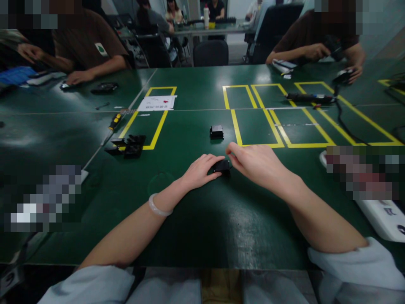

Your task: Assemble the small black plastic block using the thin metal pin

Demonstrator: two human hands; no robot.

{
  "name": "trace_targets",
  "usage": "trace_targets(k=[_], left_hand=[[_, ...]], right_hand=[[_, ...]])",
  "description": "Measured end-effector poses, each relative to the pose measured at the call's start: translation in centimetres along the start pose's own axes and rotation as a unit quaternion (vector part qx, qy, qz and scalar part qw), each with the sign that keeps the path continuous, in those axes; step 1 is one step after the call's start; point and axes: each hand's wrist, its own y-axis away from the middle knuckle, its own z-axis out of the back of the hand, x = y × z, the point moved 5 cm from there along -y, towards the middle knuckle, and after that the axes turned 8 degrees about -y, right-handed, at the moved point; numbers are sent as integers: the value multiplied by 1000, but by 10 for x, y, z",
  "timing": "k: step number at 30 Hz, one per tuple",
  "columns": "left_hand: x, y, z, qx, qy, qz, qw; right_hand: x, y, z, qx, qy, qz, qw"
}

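My left hand point(202, 170) holds a small black part point(222, 167) on the green table, with the thumb on its near side and the fingers on its far side. At the part's right edge is my right hand point(249, 162), its fingers bent and pressed together; whatever is between its fingertips is too small to make out. Just beyond the hands sits a second black part point(217, 132) with a greyish top. Several black pieces point(128, 146) lie in a loose pile to the left, over the corner of a yellow taped outline.
A yellow-black screwdriver point(115, 121) and a printed sheet point(157, 103) lie at the left. Yellow tape outlines point(278, 145) mark the right side. A black tool with a cable point(311, 98) lies beyond. White-edged objects flank my arms. Two people work across the table point(190, 202).
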Motion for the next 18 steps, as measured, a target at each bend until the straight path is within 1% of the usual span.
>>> trace_targets(k=[3,5,9,12,18], left_hand=[[0,0,-1,-1,1,-3,1000],[1,0,-1,0,1,-3,1000],[1,0,-1,0,0,-1,1000],[1,0,-2,0,0,-2,1000],[1,1,-1,-1,4,1,1000]], right_hand=[[1,2,1,-20,-32,12,999],[1,2,2,-23,-39,17,999],[1,0,0,0,-4,4,1000],[1,-1,1,0,8,2,1000],[3,1,3,-14,-42,14,999]])
